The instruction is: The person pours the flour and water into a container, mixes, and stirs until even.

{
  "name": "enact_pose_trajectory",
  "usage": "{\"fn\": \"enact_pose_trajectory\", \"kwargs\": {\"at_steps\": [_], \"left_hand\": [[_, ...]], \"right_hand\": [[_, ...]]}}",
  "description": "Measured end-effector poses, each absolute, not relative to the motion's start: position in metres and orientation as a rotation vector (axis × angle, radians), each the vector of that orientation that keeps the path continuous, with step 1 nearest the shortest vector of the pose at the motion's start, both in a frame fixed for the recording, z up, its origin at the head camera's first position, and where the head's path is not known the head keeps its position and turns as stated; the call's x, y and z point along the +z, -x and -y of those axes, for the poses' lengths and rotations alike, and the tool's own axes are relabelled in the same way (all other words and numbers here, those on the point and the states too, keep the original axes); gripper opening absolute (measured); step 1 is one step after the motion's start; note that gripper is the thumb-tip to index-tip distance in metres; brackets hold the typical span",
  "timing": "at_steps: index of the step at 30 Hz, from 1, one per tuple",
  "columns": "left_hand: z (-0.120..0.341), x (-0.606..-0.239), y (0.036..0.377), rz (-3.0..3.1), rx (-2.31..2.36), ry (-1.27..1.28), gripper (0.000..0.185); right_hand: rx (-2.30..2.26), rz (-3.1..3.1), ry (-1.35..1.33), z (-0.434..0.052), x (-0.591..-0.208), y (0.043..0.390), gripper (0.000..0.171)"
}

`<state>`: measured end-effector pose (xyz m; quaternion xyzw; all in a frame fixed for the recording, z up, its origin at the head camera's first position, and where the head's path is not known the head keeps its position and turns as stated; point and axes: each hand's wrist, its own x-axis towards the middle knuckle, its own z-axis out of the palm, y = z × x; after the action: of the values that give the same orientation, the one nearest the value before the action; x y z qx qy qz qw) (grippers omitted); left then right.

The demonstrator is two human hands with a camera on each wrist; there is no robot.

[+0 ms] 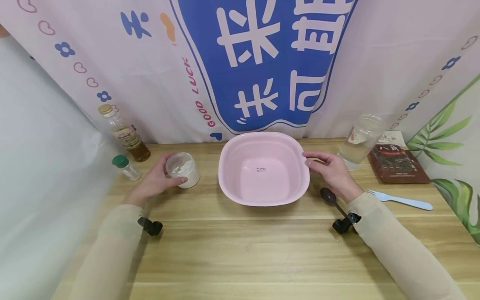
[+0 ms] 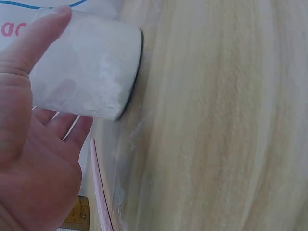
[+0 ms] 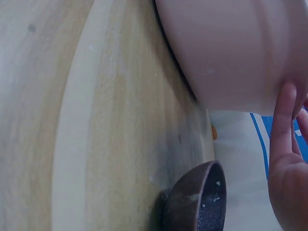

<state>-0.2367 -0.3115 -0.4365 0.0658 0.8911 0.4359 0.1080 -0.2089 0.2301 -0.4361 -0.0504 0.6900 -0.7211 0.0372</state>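
Nearest to you, your left hand (image 1: 153, 182) curls round a small clear jar of white powder (image 1: 183, 169), which stands on the pale wooden table (image 1: 240, 250) left of the basin. Your right hand (image 1: 331, 173) rests against the right rim of the pink square plastic basin (image 1: 263, 173) at the table's middle, fingers fairly straight. A dark brown spoon (image 1: 330, 196) lies just beside that wrist. Farther back stand an amber-liquid bottle (image 1: 123, 133) and a clear glass jar (image 1: 361, 141).
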Motion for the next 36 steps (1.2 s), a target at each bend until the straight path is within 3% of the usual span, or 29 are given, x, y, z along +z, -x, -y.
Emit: {"fn": "enact_pose_trajectory", "kwargs": {"at_steps": [14, 36], "left_hand": [[0.304, -0.433, 0.232, -2.653, 1.335, -0.162, 0.110], [0.258, -0.400, 0.212, -2.686, 1.514, -0.342, 0.097]], "right_hand": [[-2.206, -2.087, 0.070, -0.230, -0.431, 0.207, 0.044], [-2.310, -1.974, 0.057, -0.227, -0.432, 0.209, 0.024]]}}
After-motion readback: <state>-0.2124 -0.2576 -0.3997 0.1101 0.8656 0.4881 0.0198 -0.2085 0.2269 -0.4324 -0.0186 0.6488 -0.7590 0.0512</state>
